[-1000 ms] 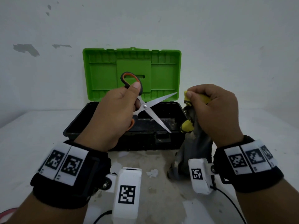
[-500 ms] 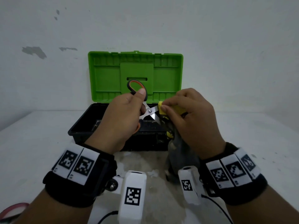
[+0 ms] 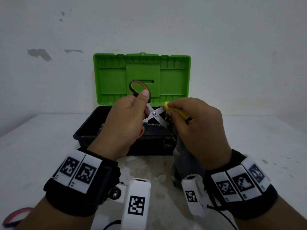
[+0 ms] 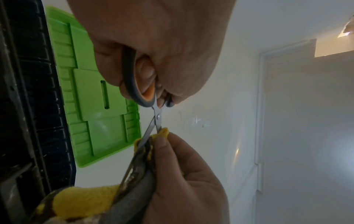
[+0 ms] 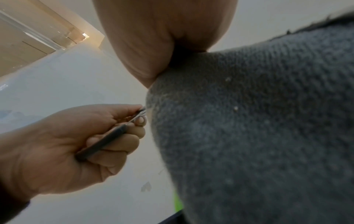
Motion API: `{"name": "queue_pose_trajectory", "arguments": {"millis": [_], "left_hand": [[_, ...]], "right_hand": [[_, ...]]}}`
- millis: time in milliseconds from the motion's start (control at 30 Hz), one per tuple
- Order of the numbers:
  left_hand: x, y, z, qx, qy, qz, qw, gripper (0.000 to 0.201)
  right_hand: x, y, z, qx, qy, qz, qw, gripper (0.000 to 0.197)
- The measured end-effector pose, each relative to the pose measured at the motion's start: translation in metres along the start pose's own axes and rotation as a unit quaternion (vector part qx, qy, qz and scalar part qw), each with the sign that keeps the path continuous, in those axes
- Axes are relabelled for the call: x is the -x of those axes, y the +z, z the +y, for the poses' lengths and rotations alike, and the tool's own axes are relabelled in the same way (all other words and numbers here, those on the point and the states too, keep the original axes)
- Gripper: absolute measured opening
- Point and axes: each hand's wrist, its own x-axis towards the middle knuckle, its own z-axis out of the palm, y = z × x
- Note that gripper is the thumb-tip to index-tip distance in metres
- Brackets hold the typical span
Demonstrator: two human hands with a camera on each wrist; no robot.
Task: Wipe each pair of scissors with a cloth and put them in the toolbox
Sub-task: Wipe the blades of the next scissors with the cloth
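My left hand grips the grey-and-orange handles of a pair of scissors, blades spread apart, above the toolbox. My right hand pinches a yellow-and-grey cloth around the upper blade, close to the pivot. The left wrist view shows the scissors with the cloth folded over the blade and my right fingers pressing it. The grey side of the cloth fills the right wrist view, with my left hand beside it. The black toolbox stands with its green lid upright.
The toolbox sits on a white table against a white wall. The rest of the cloth hangs down to the table in front of the box. A red-rimmed object shows at the bottom left corner.
My right hand brought the cloth from the right onto the scissors' blade and slid it toward the pivot. The left hand kept holding the scissors with blades spread.
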Motion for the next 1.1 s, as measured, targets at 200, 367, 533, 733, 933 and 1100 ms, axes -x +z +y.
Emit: {"name": "queue_pose_trajectory", "arguments": {"millis": [200, 367, 533, 733, 933, 1100], "left_hand": [[0.004, 0.003, 0.003, 0.002, 0.008, 0.013, 1.000, 0.047], [0.014, 0.004, 0.005, 0.013, -0.031, 0.015, 0.999, 0.046], [0.027, -0.001, 0.010, 0.032, -0.051, -0.014, 0.998, 0.042], [0.035, -0.006, 0.016, 0.025, -0.066, -0.016, 0.997, 0.046], [0.041, -0.014, 0.018, 0.022, -0.069, -0.025, 0.997, 0.044], [0.046, -0.019, 0.017, -0.008, -0.065, -0.024, 0.998, 0.046]], "right_hand": [[0.000, 0.001, -0.012, -0.008, -0.028, -0.037, 0.999, 0.008], [0.005, -0.003, -0.018, -0.013, 0.008, -0.035, 0.999, 0.009], [0.013, -0.012, -0.027, -0.011, 0.016, -0.069, 0.997, 0.010], [0.011, -0.022, -0.029, -0.010, 0.060, -0.035, 0.998, 0.007], [0.012, -0.024, -0.031, -0.010, 0.055, -0.045, 0.997, 0.008], [0.016, -0.028, -0.013, 0.009, 0.116, -0.057, 0.992, 0.008]]}}
